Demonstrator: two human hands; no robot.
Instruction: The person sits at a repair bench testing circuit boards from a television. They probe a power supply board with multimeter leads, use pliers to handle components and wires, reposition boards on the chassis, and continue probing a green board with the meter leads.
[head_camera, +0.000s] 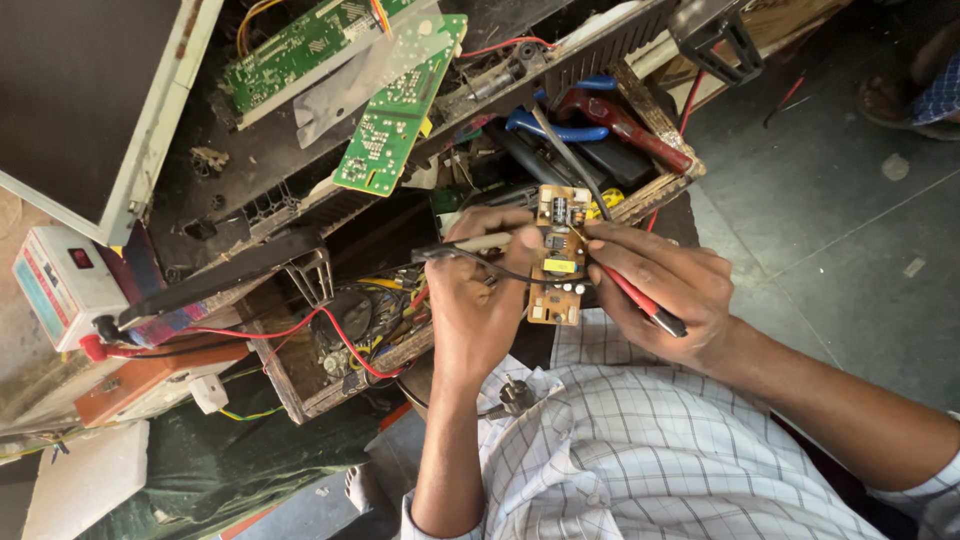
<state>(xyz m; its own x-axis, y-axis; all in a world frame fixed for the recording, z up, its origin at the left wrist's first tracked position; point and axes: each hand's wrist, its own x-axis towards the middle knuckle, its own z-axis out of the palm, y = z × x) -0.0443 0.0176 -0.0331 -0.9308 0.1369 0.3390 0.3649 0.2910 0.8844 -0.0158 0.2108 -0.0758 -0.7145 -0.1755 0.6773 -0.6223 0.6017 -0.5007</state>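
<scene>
A cluttered wooden tool tray (655, 190) sits on the counter and holds blue-handled pliers (555, 128) and a red-handled tool (625, 125); above it lie two green circuit boards (395, 110), and a white box with a red switch (62, 285) stands well to the side. Over the tray's near edge, above the person's checked shirt (640, 450), the left hand (475, 300) and right hand (665, 285) meet at a small tan circuit board (557, 257). The left-hand fingers are curled shut around a black probe (470, 245), with its thin black lead trailing below, and seem also to steady the board's left edge. The right-hand fingers are closed in a pen grip on a red probe (640, 300), its tip touching the board's upper part. The board looks light and stiff but fragile: its upright components and solder points would bend or crack under pressure, so the bare edges look like the safest hold.
</scene>
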